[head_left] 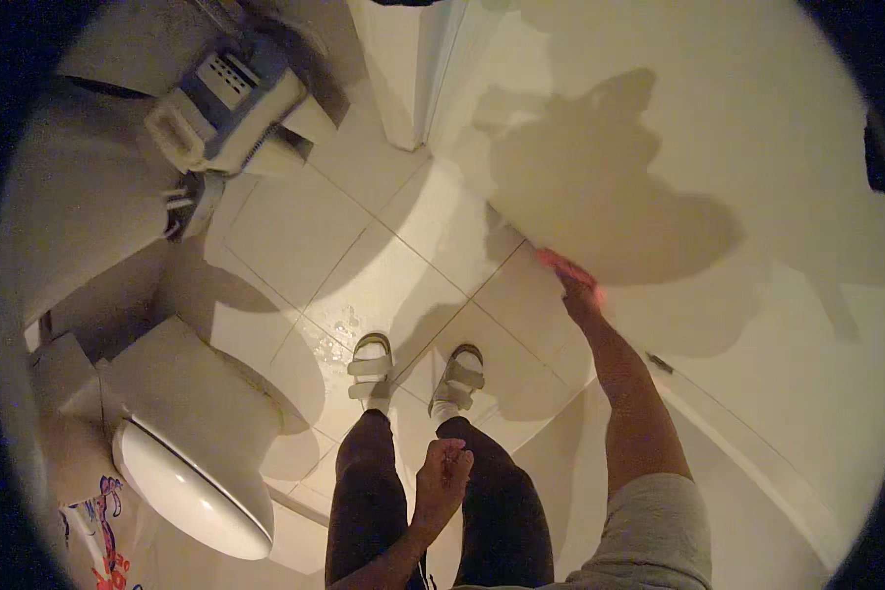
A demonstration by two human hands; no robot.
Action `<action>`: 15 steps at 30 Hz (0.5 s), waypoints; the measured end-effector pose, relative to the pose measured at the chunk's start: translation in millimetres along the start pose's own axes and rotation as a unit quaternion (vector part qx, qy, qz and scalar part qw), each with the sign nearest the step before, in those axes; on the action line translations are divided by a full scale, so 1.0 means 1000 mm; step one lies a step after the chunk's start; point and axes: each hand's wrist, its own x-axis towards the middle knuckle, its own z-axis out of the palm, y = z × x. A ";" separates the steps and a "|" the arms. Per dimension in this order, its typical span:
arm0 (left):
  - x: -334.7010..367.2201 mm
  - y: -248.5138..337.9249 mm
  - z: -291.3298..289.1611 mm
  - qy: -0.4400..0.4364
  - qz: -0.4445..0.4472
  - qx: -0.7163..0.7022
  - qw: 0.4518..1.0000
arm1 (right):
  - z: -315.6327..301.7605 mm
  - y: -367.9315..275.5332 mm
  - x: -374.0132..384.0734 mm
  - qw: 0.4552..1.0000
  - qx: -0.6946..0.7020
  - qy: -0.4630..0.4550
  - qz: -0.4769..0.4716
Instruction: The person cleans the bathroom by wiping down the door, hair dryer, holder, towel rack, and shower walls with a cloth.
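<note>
Right hand: stretched out on a straight arm to the wall on the person's right, closed over a pink cloth and pressing it flat on the pale surface.
Pink cloth: on the wall, low down, just above the line where wall and floor meet; it shows as a short strip running from upper left to lower right in the picture, with its far end sticking out past the fingers.
Left hand: held in front of the body above the thighs, fingers curled loosely inward; whether it has anything in it I cannot tell.
Shadow: a large dark shape of the person falls on the wall, just past the cloth.
Feet: two sandals with pale straps stand side by side on the tiled floor, toes pointing away from the person.
Toilet: white, at the person's left, lid down, so nothing inside shows.
Bag: white with coloured print, in the lower left corner beside the toilet; contents hidden.
Upper left: a white and blue plastic object lies beside the wall; its kind is unclear.
</note>
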 end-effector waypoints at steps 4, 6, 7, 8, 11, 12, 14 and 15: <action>-0.020 -0.024 0.000 0.048 0.118 0.141 0.982 | -0.128 -0.097 -0.061 0.942 0.327 -0.074 0.007; -0.045 -0.012 0.004 0.044 0.142 0.152 0.977 | -0.201 -0.153 -0.085 0.938 0.340 -0.074 -0.003; -0.061 -0.005 -0.002 0.059 0.137 0.170 0.974 | -0.228 -0.208 -0.092 0.936 0.329 -0.116 0.046; -0.075 0.013 0.002 0.065 0.226 0.230 0.944 | -0.267 -0.246 -0.102 0.936 0.306 -0.142 0.101; -0.116 0.082 0.015 0.027 0.310 0.182 0.933 | -0.358 -0.322 -0.109 0.775 0.584 -0.224 -0.089; -0.117 0.095 0.016 0.005 0.300 0.142 0.943 | -0.385 -0.358 -0.111 0.741 0.624 -0.239 -0.067; -0.141 0.157 0.025 0.007 0.351 0.138 0.926 | -0.431 -0.400 -0.117 0.802 0.552 -0.154 -0.168; -0.152 0.189 0.026 0.004 0.381 0.138 0.914 | -0.446 -0.418 -0.123 0.841 0.479 -0.066 -0.244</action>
